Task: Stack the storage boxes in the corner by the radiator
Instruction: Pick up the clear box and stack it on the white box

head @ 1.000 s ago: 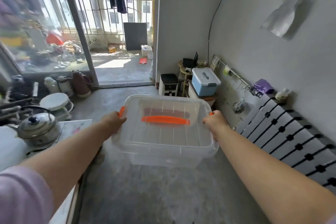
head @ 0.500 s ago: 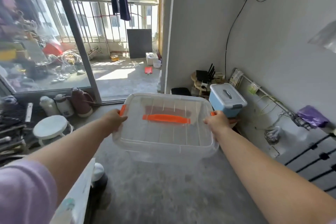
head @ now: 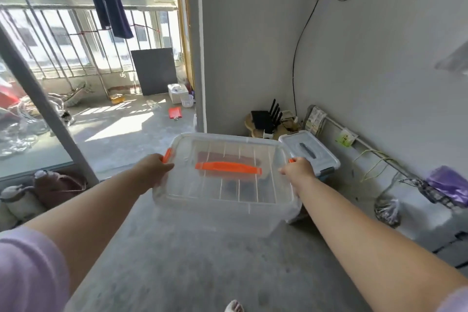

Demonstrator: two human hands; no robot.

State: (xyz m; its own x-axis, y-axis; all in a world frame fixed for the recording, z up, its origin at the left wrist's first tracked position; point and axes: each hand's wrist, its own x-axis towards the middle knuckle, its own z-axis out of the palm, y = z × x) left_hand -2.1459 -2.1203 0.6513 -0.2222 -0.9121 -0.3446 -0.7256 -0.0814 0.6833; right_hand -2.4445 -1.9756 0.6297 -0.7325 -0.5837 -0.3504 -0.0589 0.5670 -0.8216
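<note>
Clear box (head: 222,185): up in the air between our hands.
Hands: left hand (head: 154,170) and right hand (head: 300,171) each grip one end.
Feel: we think light, stiff, smooth; hold both ends.
Blue box (head: 309,157): just past our right hand.

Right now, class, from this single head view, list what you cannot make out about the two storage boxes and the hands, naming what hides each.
- Head view: fingertips of the left hand and right hand, hidden under the rim of the clear box.
- Head view: lower body of the blue box, behind the clear box and right hand.
- Head view: contents of the clear box, a reddish blur through the plastic.
- Head view: radiator, cut off by the right edge.
</note>
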